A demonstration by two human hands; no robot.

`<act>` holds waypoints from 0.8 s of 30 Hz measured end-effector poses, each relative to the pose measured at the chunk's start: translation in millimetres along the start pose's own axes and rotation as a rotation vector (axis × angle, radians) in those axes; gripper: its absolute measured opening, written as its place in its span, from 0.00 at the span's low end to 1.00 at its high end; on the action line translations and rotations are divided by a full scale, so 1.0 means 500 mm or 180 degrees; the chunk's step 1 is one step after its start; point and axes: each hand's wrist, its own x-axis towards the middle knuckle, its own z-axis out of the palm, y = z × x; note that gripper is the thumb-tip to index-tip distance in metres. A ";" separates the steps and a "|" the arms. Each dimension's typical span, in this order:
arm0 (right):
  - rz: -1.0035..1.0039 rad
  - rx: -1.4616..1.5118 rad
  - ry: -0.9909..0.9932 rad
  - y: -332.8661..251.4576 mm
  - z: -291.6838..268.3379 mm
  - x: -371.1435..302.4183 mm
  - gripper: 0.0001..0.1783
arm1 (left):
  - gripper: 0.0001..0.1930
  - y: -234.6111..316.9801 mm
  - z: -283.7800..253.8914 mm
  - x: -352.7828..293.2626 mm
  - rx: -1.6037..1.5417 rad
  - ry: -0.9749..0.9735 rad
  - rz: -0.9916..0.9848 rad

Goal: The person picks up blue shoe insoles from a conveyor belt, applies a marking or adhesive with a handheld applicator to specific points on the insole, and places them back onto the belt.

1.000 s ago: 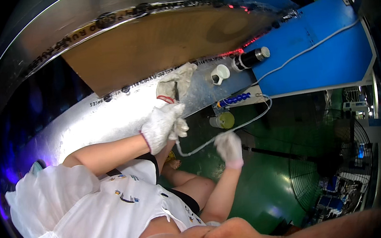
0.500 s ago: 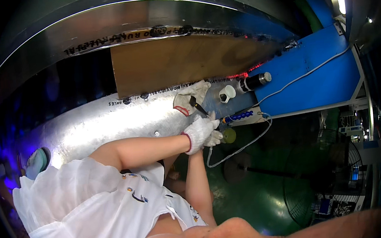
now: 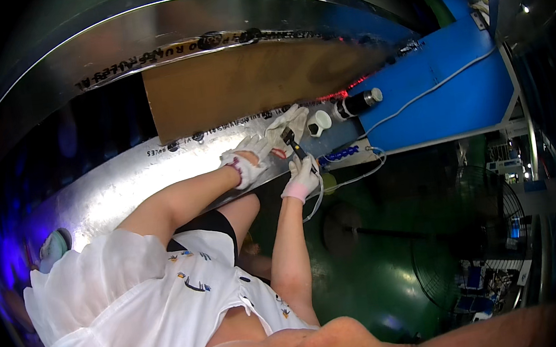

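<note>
My left hand [image 3: 246, 160], in a white knit glove, lies over the shiny metal worktop [image 3: 176, 174] with its fingers stretched out. Close beyond those fingers is a loose white glove [image 3: 293, 115] with a red cuff edge. A black hand tool [image 3: 296, 147] with a short wide head and a yellow mark is in my right hand [image 3: 301, 179], also gloved in white. Its head rests on or just above the loose glove; which of the two I cannot tell. A thin pale tube [image 3: 322, 199] hangs beside the right hand.
Right of the loose glove stand a white cup [image 3: 319, 122] and a black flask [image 3: 357, 103]. A blue segmented hose [image 3: 340, 155] is at the worktop's edge, near a blue panel [image 3: 433, 99]. Behind lies a brown board [image 3: 235, 86]. A fan [image 3: 494, 232] stands to the right.
My hands, close together before, are now apart. The left has moved left and up over the worktop. The right now shows plainly with the black tool.
</note>
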 end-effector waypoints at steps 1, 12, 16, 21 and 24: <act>0.0048 0.0242 -0.0074 -0.006 -0.006 0.000 0.18 | 0.32 0.030 -0.041 0.006 -0.0046 -0.0017 0.0052; 0.0439 0.1400 -0.1118 0.015 -0.053 0.037 0.20 | 0.13 -0.026 -0.163 -0.254 -0.0861 0.1976 0.0837; 0.0620 0.1560 -0.1291 0.063 -0.072 0.082 0.20 | 0.16 0.014 -0.416 -0.394 -0.0306 0.3377 0.1815; 0.0781 0.1896 -0.1055 0.097 -0.035 0.083 0.18 | 0.13 -0.037 -0.673 -0.589 0.1337 0.4396 0.0960; 0.0729 0.1816 -0.0986 0.050 -0.006 0.035 0.18 | 0.13 -0.113 -0.815 -0.731 0.2838 0.3908 -0.1098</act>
